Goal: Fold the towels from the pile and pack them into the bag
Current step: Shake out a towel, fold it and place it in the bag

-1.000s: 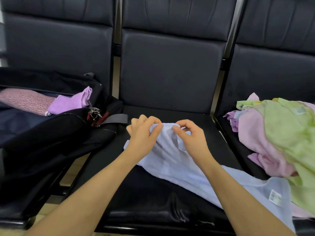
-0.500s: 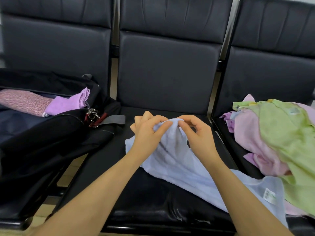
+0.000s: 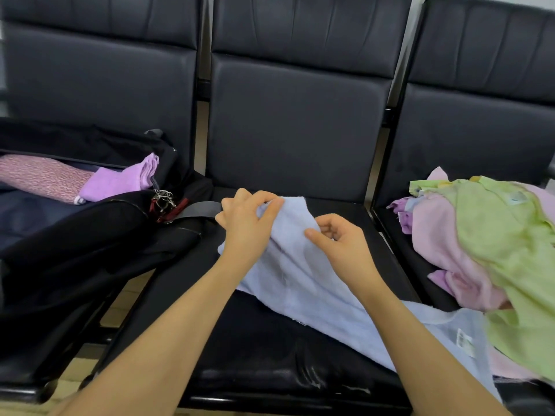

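Row of three black padded seats, with a key ring and tiled floor below.

The middle seat (image 3: 300, 127) has a dark leather-like backrest with stitched panels, and its cushion is glossy and creased along the front edge. The left seat (image 3: 99, 76) and the right seat (image 3: 480, 121) match it, joined side by side, with narrow gaps between the backrests where metal frame posts (image 3: 387, 115) show. A bunch of metal key rings (image 3: 163, 197) with a red tag hangs near the left edge of the middle cushion. Pale beige floor tiles (image 3: 120, 310) show beneath the seats, between the black frame bars.
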Demonstrator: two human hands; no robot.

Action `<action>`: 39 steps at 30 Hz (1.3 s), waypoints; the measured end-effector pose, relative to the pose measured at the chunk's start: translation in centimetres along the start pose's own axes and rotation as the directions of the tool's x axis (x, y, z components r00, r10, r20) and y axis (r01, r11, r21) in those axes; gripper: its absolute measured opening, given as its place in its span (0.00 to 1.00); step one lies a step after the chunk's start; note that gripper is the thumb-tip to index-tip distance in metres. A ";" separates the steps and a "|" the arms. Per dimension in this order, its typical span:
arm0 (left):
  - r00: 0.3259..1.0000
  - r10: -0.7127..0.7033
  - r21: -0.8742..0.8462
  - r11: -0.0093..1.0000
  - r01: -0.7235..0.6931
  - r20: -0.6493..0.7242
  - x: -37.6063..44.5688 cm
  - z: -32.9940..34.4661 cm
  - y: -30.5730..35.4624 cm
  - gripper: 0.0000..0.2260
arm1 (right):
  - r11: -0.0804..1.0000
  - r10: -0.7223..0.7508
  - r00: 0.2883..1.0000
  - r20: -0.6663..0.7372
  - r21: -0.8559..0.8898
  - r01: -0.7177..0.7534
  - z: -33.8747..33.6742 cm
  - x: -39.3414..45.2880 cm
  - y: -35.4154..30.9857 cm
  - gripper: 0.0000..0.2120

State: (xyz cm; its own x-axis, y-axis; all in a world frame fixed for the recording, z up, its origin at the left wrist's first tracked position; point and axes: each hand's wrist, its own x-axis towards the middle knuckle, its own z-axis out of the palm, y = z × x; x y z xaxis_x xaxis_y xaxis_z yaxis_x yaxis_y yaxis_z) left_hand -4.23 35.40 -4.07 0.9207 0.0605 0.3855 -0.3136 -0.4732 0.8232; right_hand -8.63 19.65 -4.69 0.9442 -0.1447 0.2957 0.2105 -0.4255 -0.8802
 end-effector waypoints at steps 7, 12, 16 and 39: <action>1.000 -0.007 0.131 0.991 0.007 -0.005 0.7 0.8 -1.1 0.08 | 0.995 -0.080 0.983 -0.164 -0.080 0.068 0.3 0.1 0.2 0.06; 0.959 -0.020 0.141 0.990 -0.021 0.282 0.7 1.2 -2.8 0.16 | 0.998 -0.067 0.959 -0.276 -0.005 0.068 -0.1 0.1 0.6 0.10; 0.935 0.023 0.180 0.979 -0.092 0.355 -0.7 0.3 -5.4 0.12 | 0.999 -0.039 0.964 -0.262 -0.027 0.033 -0.3 0.1 1.6 0.09; 0.947 0.005 0.211 0.974 -0.077 0.321 -2.9 -2.2 -10.8 0.12 | 0.828 0.008 0.892 0.452 -0.504 0.248 6.0 -2.4 4.6 0.16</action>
State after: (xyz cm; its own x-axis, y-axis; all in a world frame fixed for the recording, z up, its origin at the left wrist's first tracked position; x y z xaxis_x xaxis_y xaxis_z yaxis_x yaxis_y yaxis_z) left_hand -4.06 42.24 -13.20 0.9449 -0.2275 0.2355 -0.3274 -0.6516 0.6843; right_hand -8.39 23.36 -11.64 0.9584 0.2715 0.0885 0.2806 -0.8379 -0.4681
